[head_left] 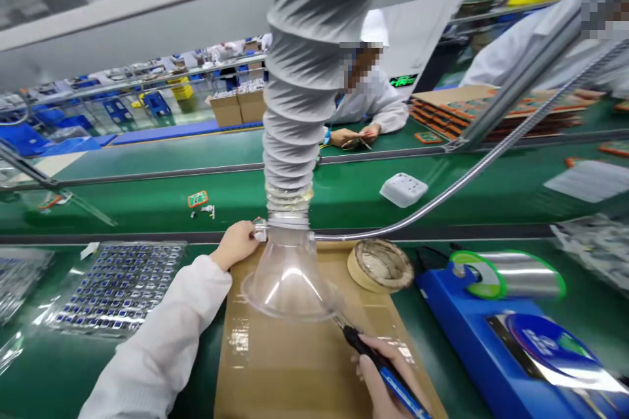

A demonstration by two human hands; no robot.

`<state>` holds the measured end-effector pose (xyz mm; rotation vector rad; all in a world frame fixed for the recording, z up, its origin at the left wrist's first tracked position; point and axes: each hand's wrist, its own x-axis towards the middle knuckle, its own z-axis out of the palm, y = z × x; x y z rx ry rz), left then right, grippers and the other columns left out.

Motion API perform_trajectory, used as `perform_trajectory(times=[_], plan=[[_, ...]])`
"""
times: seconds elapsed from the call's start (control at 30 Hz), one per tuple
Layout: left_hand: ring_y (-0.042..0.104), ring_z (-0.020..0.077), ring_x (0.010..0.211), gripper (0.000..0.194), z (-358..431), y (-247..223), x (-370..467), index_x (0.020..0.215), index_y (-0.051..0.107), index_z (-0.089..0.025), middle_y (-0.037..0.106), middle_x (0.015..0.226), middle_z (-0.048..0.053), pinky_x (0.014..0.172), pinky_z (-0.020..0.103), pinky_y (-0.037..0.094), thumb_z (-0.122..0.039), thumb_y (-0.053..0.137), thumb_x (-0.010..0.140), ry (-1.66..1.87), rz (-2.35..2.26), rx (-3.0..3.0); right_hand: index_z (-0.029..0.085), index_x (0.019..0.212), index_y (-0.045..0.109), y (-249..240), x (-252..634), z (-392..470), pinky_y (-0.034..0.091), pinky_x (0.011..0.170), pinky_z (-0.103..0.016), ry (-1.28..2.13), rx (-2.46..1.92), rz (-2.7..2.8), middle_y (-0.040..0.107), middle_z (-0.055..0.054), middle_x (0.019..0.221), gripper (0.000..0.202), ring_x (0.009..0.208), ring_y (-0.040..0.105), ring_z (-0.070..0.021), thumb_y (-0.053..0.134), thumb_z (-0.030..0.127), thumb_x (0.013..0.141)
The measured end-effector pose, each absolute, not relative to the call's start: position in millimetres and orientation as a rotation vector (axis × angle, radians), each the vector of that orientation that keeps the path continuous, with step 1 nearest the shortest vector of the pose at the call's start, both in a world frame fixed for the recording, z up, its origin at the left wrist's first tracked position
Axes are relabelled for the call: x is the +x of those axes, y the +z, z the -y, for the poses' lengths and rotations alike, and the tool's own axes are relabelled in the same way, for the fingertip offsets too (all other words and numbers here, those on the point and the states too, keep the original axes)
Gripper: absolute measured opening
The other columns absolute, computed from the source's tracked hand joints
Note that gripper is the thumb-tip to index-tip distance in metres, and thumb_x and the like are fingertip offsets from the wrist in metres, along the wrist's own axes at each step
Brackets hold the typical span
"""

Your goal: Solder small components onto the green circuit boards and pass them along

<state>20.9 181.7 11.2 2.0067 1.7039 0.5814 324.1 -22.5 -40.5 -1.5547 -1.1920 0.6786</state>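
My right hand grips a black and blue soldering iron, its tip pointing up and left at the rim of a clear fume hood. The hood hangs low over a brown cardboard sheet, below a grey ribbed duct. My left hand is closed at the hood's upper left side, beside its neck. Something small and whitish shows at those fingertips, and I cannot make out whether it is a loose part or a fitting of the hood.
A tape roll lies on the cardboard's far right corner. To the right stands a blue solder-wire feeder; at left lies a tray of small parts. A flexible metal tube arcs rightward. Across the green conveyor, a co-worker's hands handle something small.
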Motion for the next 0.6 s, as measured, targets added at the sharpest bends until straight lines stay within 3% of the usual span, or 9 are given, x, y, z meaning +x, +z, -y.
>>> perform_trajectory(times=[0.07, 0.17, 0.27, 0.33, 0.4, 0.5, 0.6], plan=[[0.058, 0.0192, 0.077, 0.027, -142, 15, -8, 0.062, 0.053, -0.017, 0.060, 0.074, 0.005, 0.076, 0.034, 0.046, -0.021, 0.067, 0.084, 0.581, -1.761, 2.014, 0.025, 0.098, 0.074, -40, 327, 19, 0.063, 0.066, -0.031, 0.649, -1.522, 1.273, 0.078, -0.006, 0.090, 0.038, 0.075, 0.075, -0.0237, 0.065, 0.061, 0.089], [0.051, 0.0151, 0.064, 0.035, -87, 14, -29, 0.059, 0.043, -0.020, 0.054, 0.066, 0.001, 0.067, 0.030, 0.040, -0.031, 0.058, 0.090, 0.628, -1.733, 1.998, 0.024, 0.096, 0.074, -38, 330, 15, 0.062, 0.063, -0.031, 0.621, -1.503, 1.323, 0.078, -0.005, 0.085, 0.039, 0.070, 0.075, -0.0225, 0.066, 0.061, 0.089], [0.054, 0.0150, 0.066, 0.040, -48, 6, -16, 0.059, 0.040, -0.021, 0.057, 0.068, 0.002, 0.068, 0.030, 0.044, -0.036, 0.057, 0.092, 0.672, -1.488, 2.019, 0.022, 0.097, 0.074, -36, 328, 14, 0.062, 0.061, -0.031, 0.648, -1.512, 1.307, 0.078, -0.006, 0.084, 0.042, 0.067, 0.074, -0.0219, 0.066, 0.062, 0.088], [0.064, 0.0190, 0.083, 0.030, -32, 0, 2, 0.064, 0.051, -0.020, 0.068, 0.080, 0.006, 0.083, 0.035, 0.050, -0.033, 0.063, 0.088, 0.666, -1.273, 2.094, 0.021, 0.100, 0.073, -35, 322, 16, 0.062, 0.060, -0.031, 0.690, -1.504, 1.271, 0.077, -0.006, 0.082, 0.042, 0.065, 0.074, -0.0212, 0.067, 0.061, 0.088], [0.066, 0.0247, 0.106, 0.004, -25, -6, 18, 0.078, 0.067, -0.021, 0.074, 0.105, 0.009, 0.101, 0.043, 0.047, -0.023, 0.068, 0.081, 0.599, -1.148, 2.203, 0.020, 0.104, 0.071, -35, 313, 18, 0.063, 0.060, -0.031, 0.762, -1.470, 1.230, 0.077, -0.005, 0.079, 0.041, 0.065, 0.074, -0.0210, 0.067, 0.058, 0.090], [0.060, 0.0285, 0.126, 0.036, -23, -9, 26, 0.101, 0.077, -0.025, 0.068, 0.135, 0.008, 0.110, 0.050, 0.042, -0.007, 0.062, 0.075, 0.431, -1.120, 2.307, 0.021, 0.114, 0.068, -39, 297, 24, 0.067, 0.071, -0.033, 0.888, -1.377, 1.259, 0.080, -0.006, 0.086, 0.039, 0.077, 0.079, -0.0231, 0.066, 0.053, 0.093], [0.058, 0.0283, 0.129, 0.046, -19, -9, 20, 0.107, 0.079, -0.026, 0.065, 0.141, 0.008, 0.112, 0.050, 0.042, -0.003, 0.057, 0.075, 0.354, -1.139, 2.322, 0.023, 0.125, 0.066, -48, 286, 30, 0.066, 0.086, -0.036, 0.976, -1.309, 1.485, 0.081, -0.009, 0.106, 0.039, 0.097, 0.080, -0.0250, 0.064, 0.049, 0.095]])
